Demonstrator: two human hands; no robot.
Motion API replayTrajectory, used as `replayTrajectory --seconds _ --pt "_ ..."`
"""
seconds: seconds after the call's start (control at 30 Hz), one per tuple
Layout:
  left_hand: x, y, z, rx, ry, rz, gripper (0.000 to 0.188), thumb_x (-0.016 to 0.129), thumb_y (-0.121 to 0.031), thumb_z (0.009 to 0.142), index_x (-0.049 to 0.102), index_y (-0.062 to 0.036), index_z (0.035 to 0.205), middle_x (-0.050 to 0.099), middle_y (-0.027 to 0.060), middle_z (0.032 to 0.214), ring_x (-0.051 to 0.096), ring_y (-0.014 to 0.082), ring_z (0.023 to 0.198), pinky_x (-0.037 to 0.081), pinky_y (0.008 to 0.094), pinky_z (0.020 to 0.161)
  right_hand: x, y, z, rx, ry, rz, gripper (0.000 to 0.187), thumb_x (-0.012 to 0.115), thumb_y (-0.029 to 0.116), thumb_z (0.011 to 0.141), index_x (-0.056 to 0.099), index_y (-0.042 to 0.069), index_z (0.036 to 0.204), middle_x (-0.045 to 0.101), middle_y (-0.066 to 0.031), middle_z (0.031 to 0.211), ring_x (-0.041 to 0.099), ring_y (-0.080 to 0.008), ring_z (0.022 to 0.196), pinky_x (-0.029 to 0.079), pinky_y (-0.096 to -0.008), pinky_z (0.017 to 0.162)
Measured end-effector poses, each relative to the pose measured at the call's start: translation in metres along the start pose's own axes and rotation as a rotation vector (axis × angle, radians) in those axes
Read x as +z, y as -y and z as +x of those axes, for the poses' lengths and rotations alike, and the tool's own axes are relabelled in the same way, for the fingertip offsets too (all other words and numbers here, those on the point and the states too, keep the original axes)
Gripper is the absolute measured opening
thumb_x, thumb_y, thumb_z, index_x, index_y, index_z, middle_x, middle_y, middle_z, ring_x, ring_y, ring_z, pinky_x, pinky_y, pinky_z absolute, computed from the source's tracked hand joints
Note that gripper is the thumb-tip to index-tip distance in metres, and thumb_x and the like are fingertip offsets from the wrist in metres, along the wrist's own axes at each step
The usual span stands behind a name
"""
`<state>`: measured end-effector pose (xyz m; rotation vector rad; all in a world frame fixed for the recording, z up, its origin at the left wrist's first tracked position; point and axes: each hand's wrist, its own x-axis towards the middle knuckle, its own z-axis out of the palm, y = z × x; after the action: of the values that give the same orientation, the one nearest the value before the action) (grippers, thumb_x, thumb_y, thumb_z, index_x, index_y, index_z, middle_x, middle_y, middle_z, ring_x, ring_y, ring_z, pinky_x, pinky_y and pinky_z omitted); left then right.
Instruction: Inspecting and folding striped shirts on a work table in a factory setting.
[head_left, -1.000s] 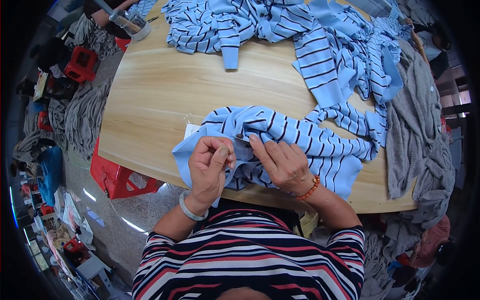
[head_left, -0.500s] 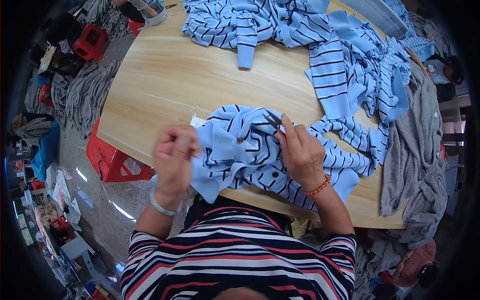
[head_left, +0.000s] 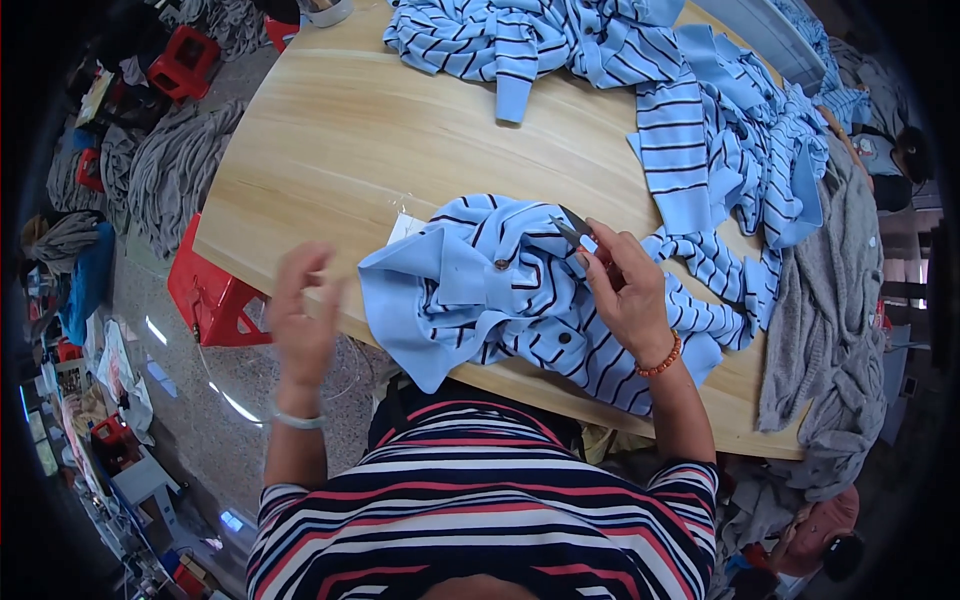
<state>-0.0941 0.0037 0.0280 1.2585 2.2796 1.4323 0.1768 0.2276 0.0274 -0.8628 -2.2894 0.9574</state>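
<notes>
Seemingly for trimming, small dark-bladed metal snips (head_left: 580,228) are gripped by the right hand (head_left: 634,300) over a light-blue, dark-striped knit cardigan (head_left: 520,325) near the front edge of the pale wood-grain table (head_left: 300,160), while the splayed, apparently empty left hand (head_left: 304,325), at its left edge, is probably needed next for steadying.

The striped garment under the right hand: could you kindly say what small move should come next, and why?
Perhaps lay the left hand on the garment to steady it, since that hand is clear of it while the right hand holds open snips over it.
</notes>
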Motion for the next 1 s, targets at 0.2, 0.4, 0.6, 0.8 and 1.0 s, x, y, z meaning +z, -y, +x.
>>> replayTrajectory --seconds 0.2,0.4,0.6,0.8,1.0 --pt "0.085 -0.047 0.017 0.352 0.431 -0.099 0.051 0.072 -0.01 0.079 0.055 -0.0049 0.128 0.056 0.0118 0.122 0.054 0.0233 0.109 0.046 0.0329 0.088 0.001 0.013 -0.013 0.075 0.028 0.149 0.035 0.07 0.006 0.085 0.061 0.001 0.118 0.061 -0.0066 0.083 0.056 -0.0104 0.065 0.045 -0.0241 0.059" --pt "0.088 -0.053 0.033 0.256 0.539 -0.156 0.046 0.072 -0.016 0.081 0.057 -0.0047 0.123 0.058 0.0101 0.113 0.054 0.0227 0.103 0.046 0.0314 0.081 -0.006 0.015 -0.024 0.231 0.1 0.348 0.044 0.073 0.009 0.085 0.057 -0.003 0.123 0.064 -0.0029 0.095 0.057 -0.0058 0.085 0.047 -0.0205 0.079" --pt "0.091 -0.062 0.059 0.128 0.807 -0.066 0.031 0.073 -0.021 0.08 0.062 -0.0048 0.104 0.059 0.0075 0.098 0.054 0.0212 0.09 0.044 0.0298 0.076 -0.005 0.013 -0.02 0.218 0.1 0.338 0.039 0.071 0.008 0.087 0.057 -0.004 0.122 0.064 -0.003 0.094 0.058 -0.0061 0.084 0.048 -0.0206 0.078" --pt "0.101 -0.061 0.068 0.191 0.913 -0.073 0.023 0.071 -0.019 0.082 0.062 -0.0049 0.098 0.058 0.005 0.091 0.053 0.0172 0.082 0.043 0.0289 0.072 -0.005 0.008 -0.026 0.191 0.046 0.369 0.038 0.071 0.008 0.087 0.058 -0.004 0.12 0.064 -0.003 0.094 0.059 -0.0064 0.085 0.048 -0.0206 0.078" --pt "0.097 -0.064 0.074 -0.071 0.964 -0.282 0.01 0.069 -0.01 0.084 0.064 -0.0031 0.088 0.062 0.0005 0.084 0.053 0.0079 0.076 0.04 0.0233 0.065 -0.008 0.005 -0.03 0.218 0.043 0.359 0.038 0.071 0.007 0.086 0.058 -0.004 0.12 0.065 -0.004 0.096 0.059 -0.007 0.085 0.048 -0.0208 0.079"
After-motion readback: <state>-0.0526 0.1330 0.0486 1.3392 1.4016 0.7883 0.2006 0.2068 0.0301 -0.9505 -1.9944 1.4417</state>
